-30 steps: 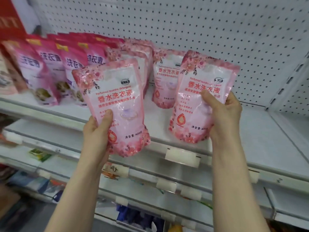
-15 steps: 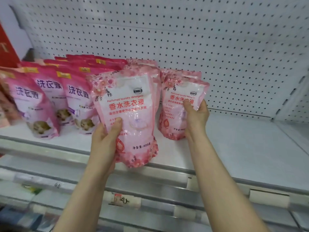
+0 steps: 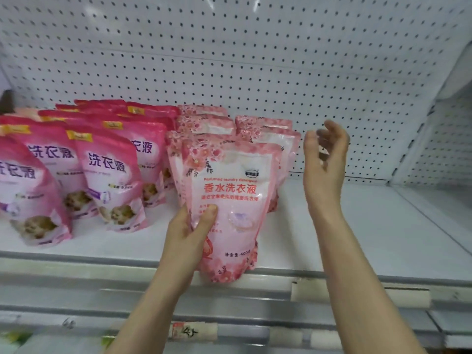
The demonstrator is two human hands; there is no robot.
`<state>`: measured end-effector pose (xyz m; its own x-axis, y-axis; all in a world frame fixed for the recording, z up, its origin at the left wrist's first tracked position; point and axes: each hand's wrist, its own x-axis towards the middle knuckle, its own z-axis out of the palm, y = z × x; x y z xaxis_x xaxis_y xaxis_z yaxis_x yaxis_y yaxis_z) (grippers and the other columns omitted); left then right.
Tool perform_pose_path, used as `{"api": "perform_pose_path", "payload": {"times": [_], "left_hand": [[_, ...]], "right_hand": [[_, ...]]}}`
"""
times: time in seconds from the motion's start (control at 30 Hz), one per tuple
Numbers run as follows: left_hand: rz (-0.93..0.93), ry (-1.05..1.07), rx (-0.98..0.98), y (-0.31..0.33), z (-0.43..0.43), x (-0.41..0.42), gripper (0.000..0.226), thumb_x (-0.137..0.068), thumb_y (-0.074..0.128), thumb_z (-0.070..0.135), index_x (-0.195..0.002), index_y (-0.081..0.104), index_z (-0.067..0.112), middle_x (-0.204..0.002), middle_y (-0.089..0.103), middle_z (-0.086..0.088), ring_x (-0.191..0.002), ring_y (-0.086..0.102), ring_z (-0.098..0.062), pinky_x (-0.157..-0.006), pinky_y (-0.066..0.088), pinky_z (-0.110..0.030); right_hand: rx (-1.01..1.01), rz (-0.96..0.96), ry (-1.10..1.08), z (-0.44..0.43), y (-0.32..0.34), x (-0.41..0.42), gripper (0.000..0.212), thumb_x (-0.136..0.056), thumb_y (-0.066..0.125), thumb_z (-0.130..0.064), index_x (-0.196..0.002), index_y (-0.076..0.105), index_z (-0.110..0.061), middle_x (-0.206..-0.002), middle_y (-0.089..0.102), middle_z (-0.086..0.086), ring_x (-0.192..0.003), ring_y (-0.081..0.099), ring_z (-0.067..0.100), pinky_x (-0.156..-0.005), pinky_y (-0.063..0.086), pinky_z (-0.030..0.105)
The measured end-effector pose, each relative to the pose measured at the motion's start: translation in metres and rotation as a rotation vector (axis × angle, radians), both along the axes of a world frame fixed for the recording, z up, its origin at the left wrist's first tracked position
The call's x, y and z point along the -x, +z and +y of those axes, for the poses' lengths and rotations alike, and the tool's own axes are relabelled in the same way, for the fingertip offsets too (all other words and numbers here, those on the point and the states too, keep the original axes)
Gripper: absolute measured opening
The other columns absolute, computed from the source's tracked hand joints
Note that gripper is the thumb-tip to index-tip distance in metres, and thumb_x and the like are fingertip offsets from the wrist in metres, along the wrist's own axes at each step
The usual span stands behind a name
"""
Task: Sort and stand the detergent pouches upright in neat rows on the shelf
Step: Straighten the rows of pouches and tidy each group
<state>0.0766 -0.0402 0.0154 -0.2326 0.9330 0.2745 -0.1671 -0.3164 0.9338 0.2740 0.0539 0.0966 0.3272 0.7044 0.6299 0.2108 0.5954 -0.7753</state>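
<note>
Right hand [image 3: 324,162]: I've just let go; fingers loose, holding nothing.
Placed pouch [image 3: 278,149]: now upright in the pale row, just left of that hand.
Left hand [image 3: 189,228]: grips held pouch [image 3: 229,200], thumb on its front, at the shelf [image 3: 357,238] edge.
Next: I judge it stands in front.

Single wide-angle head-worn view, facing forward and slightly down into a white shelf [image 3: 357,238], close in, left forearm [image 3: 155,302] and right forearm [image 3: 352,290] entering from the bottom edge, pegboard back wall [image 3: 255,60] filling the upper half, lower rails [image 3: 255,315] blurred beneath.
</note>
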Motion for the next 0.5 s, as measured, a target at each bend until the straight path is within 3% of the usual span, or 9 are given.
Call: {"api": "perform_pose_path", "payload": {"times": [0.1,0.17,0.2,0.27,0.4,0.5], "left_hand": [[0.105,-0.045,-0.034,0.006,0.009,-0.025,0.032,-0.089,0.063,0.038,-0.119,0.064,0.026,-0.112,0.072,0.012,-0.105,0.068,-0.009,-0.088,0.056,-0.030],[0.199,-0.098,-0.055,0.011,0.016,-0.043,0.028,-0.094,0.061,0.032,-0.121,0.061,0.028,-0.110,0.072,0.014,-0.102,0.067,-0.003,-0.080,0.055,-0.020],[0.236,-0.114,-0.055,0.014,0.018,-0.051,0.027,-0.094,0.060,0.030,-0.122,0.060,0.030,-0.110,0.072,0.015,-0.099,0.067,-0.002,-0.077,0.056,-0.019],[0.328,-0.079,-0.079,0.024,0.019,-0.058,0.026,-0.094,0.059,0.030,-0.120,0.057,0.031,-0.112,0.069,0.015,-0.101,0.065,-0.002,-0.084,0.057,-0.027],[0.769,0.403,-0.454,0.066,0.036,-0.020,0.032,-0.094,0.059,0.026,-0.126,0.056,0.023,-0.127,0.056,0.006,-0.118,0.051,-0.010,-0.101,0.039,-0.026],[1.141,0.534,-0.432,0.105,0.057,0.017,0.037,-0.093,0.060,0.026,-0.129,0.058,0.017,-0.132,0.056,-0.004,-0.125,0.046,-0.024,-0.103,0.033,-0.033]], "right_hand": [[-0.007,-0.406,0.240,-0.041,0.039,-0.011,0.025,-0.090,0.060,-0.051,-0.108,0.067,-0.034,-0.105,0.071,-0.016,-0.100,0.067,0.006,-0.085,0.052,0.022],[0.048,-0.683,0.188,-0.051,0.050,-0.014,0.020,-0.086,0.071,-0.042,-0.096,0.075,-0.024,-0.090,0.075,-0.006,-0.085,0.071,0.015,-0.079,0.057,0.037],[0.067,-0.734,0.135,-0.052,0.051,-0.017,0.017,-0.086,0.074,-0.035,-0.090,0.076,-0.019,-0.084,0.075,-0.002,-0.078,0.070,0.021,-0.075,0.056,0.041],[0.107,-0.711,0.088,-0.048,0.052,-0.025,0.011,-0.086,0.076,-0.027,-0.085,0.078,-0.016,-0.077,0.075,0.001,-0.074,0.070,0.023,-0.072,0.055,0.042],[0.163,-0.653,0.083,-0.032,0.046,-0.038,0.008,-0.086,0.076,-0.025,-0.085,0.079,-0.017,-0.076,0.075,0.004,-0.076,0.071,0.027,-0.071,0.056,0.044],[0.162,-0.649,0.070,-0.016,0.041,-0.032,0.009,-0.086,0.076,-0.027,-0.081,0.078,-0.019,-0.073,0.074,0.002,-0.069,0.069,0.017,-0.067,0.053,0.040]]}}
